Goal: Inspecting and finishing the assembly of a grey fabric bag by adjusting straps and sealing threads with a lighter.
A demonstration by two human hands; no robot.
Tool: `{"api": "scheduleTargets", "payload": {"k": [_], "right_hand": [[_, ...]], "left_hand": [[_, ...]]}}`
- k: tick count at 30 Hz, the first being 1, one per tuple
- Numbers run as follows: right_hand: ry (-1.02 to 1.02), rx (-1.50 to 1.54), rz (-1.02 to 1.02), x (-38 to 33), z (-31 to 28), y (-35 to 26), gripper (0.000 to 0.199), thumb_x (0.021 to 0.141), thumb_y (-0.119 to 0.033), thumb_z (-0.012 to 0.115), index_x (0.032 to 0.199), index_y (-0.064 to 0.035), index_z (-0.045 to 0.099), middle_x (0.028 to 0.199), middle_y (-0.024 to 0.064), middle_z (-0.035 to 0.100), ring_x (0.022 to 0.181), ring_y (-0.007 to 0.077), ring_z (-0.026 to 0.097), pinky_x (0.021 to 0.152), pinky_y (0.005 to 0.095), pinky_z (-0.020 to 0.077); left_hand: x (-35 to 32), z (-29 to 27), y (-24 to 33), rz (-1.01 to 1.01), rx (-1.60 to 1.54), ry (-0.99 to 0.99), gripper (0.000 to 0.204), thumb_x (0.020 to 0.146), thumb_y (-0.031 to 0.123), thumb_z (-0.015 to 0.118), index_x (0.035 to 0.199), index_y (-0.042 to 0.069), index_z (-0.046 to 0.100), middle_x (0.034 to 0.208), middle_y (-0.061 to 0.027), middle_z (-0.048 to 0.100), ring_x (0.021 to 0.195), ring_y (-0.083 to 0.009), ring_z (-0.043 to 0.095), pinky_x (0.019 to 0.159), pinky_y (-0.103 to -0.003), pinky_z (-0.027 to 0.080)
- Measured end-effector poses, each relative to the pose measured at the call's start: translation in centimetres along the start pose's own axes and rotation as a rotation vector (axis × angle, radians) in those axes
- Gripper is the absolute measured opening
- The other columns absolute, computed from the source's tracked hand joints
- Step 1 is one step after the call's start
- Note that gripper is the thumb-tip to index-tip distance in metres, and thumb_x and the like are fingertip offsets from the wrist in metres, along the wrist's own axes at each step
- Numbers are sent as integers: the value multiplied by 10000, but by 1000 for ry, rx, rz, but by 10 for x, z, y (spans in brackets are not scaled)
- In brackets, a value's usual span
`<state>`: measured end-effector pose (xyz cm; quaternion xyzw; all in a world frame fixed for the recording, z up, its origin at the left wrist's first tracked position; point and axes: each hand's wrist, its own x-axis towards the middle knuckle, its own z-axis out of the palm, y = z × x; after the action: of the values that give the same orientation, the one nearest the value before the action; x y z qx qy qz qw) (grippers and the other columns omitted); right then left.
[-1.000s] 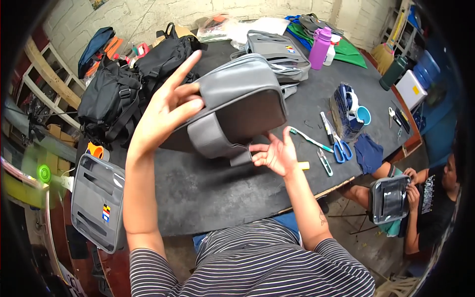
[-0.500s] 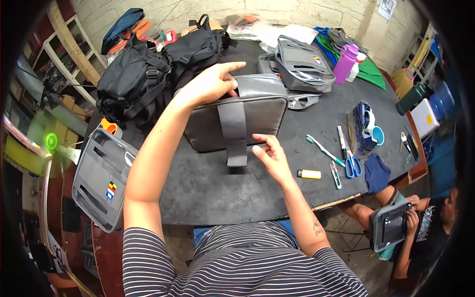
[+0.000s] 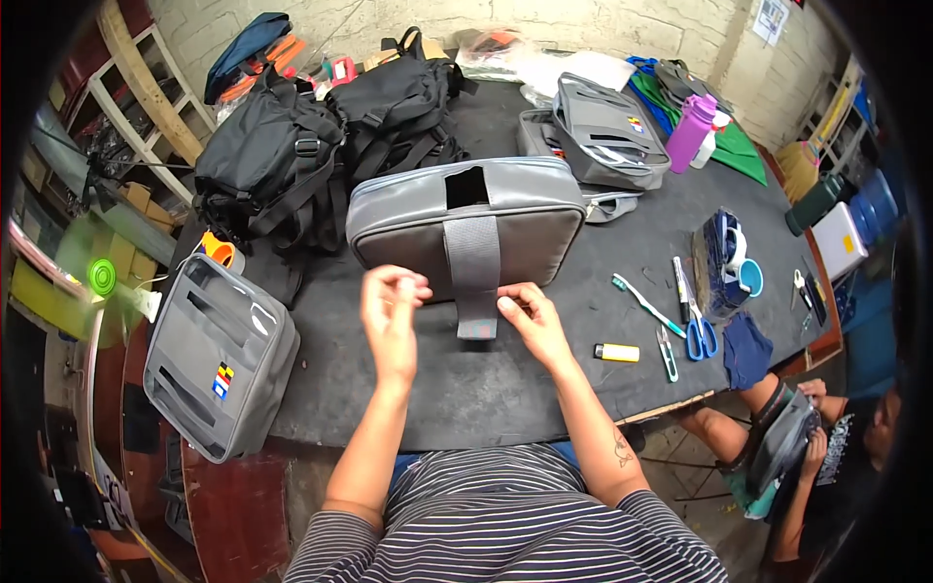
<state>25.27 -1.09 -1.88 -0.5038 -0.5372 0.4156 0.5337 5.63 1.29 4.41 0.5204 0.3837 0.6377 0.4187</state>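
A grey padded bag (image 3: 398, 231) stands upright on the dark table in front of me. In its top side is a dark rectangular opening (image 3: 467, 188). A wide grey strap (image 3: 472, 255) hangs down over its near face, the lower end lying toward me. My left hand (image 3: 391, 325) is in front of the bag, left of the strap, fingers loosely bent and apart with nothing in them. At the strap's right edge, low down, the thumb and forefinger of my right hand (image 3: 535, 325) come together on it.
Black bags (image 3: 267, 146) crowd the back left; a finished-looking grey bag (image 3: 224, 360) leans at the left edge. More grey bags (image 3: 607, 131) and a purple bottle (image 3: 691, 131) stand back right. Scissors (image 3: 701, 338), a toothbrush (image 3: 646, 303) and a lighter (image 3: 617, 353) lie right. A co-worker (image 3: 855, 457) sits lower right.
My left hand has come off the bag's top opening and down toward me, to the strap's left. My right hand has closed in on the strap's edge. The co-worker's grey bag has tilted.
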Motion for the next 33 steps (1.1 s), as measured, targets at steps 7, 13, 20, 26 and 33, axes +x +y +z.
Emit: {"api": "scheduleTargets", "payload": {"k": [7, 13, 20, 26, 33], "right_hand": [[-98, -200, -109, -18, -1, -11, 398, 873, -329, 664, 1095, -2, 620, 1099, 56, 582, 962, 173, 532, 807, 296, 460], [-117, -126, -1, -24, -19, -4, 313, 851, -223, 686, 1051, 9, 624, 951, 42, 569, 795, 121, 524, 692, 251, 454], [-110, -312, 65, -33, -15, -10, 297, 870, -205, 660, 1078, 4, 618, 971, 68, 567, 779, 147, 542, 700, 267, 463], [138, -753, -64, -57, -60, -30, 295, 821, -150, 668, 1088, -39, 609, 1063, 138, 581, 1018, 312, 528, 902, 404, 418], [229, -831, 74, -81, -96, -39, 344, 756, -107, 712, 1084, -63, 619, 1067, 117, 570, 1020, 311, 515, 914, 396, 408]], "left_hand": [[10, 37, 12, -131, -69, -516, 362, 963, 210, 541, 1247, -14, 523, 1122, -47, 611, 1034, -118, 549, 924, -283, 426], [23, 48, 19, -447, -476, -373, 300, 994, 273, 471, 1160, 54, 591, 1051, -10, 648, 927, -106, 587, 839, -274, 437], [12, 58, 25, -388, -357, -297, 253, 973, 220, 549, 913, 2, 661, 821, 52, 605, 746, -15, 492, 689, -193, 411], [9, 57, 1, -245, -214, -332, 252, 971, 200, 551, 1051, -15, 655, 981, -14, 671, 881, -63, 578, 817, -238, 452], [5, 64, 18, -354, -374, -468, 239, 947, 157, 578, 1083, -39, 602, 969, -77, 680, 869, -121, 629, 805, -279, 507]]}}
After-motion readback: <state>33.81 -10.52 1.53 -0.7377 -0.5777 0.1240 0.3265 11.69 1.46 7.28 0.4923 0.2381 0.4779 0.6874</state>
